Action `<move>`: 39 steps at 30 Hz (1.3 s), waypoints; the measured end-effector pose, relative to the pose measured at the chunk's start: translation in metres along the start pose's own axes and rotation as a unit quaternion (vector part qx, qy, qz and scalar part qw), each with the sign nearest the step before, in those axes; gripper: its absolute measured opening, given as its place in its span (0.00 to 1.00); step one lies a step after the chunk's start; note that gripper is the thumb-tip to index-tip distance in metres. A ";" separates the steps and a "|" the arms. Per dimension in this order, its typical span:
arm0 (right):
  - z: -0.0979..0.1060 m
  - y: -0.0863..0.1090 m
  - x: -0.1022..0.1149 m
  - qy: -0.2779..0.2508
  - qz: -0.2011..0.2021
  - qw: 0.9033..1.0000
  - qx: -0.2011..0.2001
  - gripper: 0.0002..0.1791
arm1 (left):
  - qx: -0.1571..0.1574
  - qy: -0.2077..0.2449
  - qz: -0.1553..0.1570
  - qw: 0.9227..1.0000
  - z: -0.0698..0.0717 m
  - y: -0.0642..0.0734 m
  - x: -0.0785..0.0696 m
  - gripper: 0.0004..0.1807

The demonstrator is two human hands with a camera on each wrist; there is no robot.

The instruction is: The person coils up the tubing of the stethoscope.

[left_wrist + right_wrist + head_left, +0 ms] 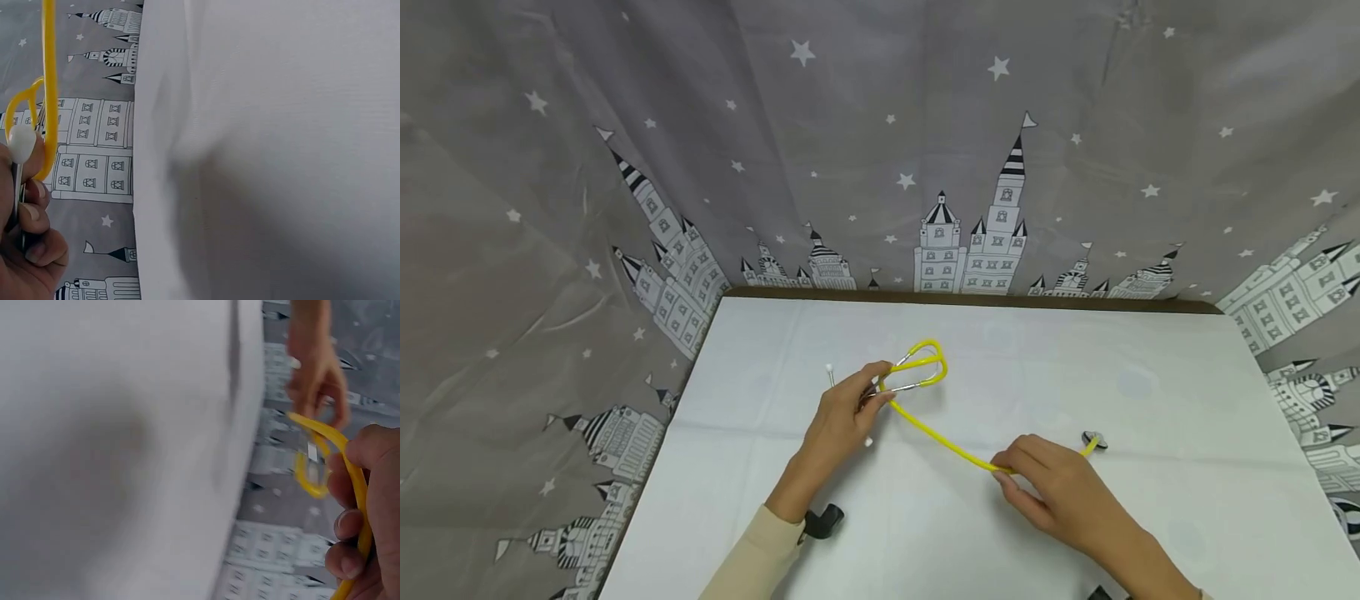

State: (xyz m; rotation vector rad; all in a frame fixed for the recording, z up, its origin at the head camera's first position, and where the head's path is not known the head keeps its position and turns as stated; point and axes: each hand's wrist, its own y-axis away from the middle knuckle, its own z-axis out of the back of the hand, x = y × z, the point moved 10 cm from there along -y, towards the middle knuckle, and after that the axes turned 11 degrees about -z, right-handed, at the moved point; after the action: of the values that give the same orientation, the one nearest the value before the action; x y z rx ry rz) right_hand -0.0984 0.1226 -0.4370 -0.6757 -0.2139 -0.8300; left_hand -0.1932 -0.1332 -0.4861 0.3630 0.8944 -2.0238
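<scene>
A stethoscope (942, 440) with yellow tubing is stretched between both hands above the white table. My left hand (842, 417) grips its metal ear tubes near the yellow fork, which loops beyond the fingers. One white ear tip (22, 144) stands out close by the left fingers in the left wrist view. My right hand (1060, 487) holds the yellow tube (357, 481) farther down, fingers curled round it. Just past the right hand, the dark and silver chest piece (1094, 440) hangs at the tube's end.
The table (760, 350) wears a white cover with faint creases, and a brown edge shows at its back. Behind and beside it hangs a grey curtain (850, 100) printed with castles and stars. A black wrist device (824, 522) sits at the left cuff.
</scene>
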 end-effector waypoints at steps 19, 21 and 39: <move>0.064 -0.060 0.009 0.022 -0.003 0.999 -0.024 0.10 | 0.137 0.045 -0.036 0.989 -0.047 0.012 -0.021 0.21; 0.065 -0.069 0.002 0.020 -0.019 0.999 -0.025 0.04 | 0.163 0.056 -0.050 0.984 -0.057 0.016 -0.030 0.20; 0.035 -0.103 -0.051 -0.033 -0.099 0.994 0.014 0.09 | 0.233 0.083 -0.146 0.958 -0.077 0.025 -0.093 0.19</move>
State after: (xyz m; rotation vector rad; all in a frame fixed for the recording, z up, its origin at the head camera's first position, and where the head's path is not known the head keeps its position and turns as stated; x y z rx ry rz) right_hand -0.2052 0.1262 -0.3833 -0.6624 -0.3556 -0.9940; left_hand -0.1245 -0.0315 -0.5006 0.7028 0.5819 -2.5094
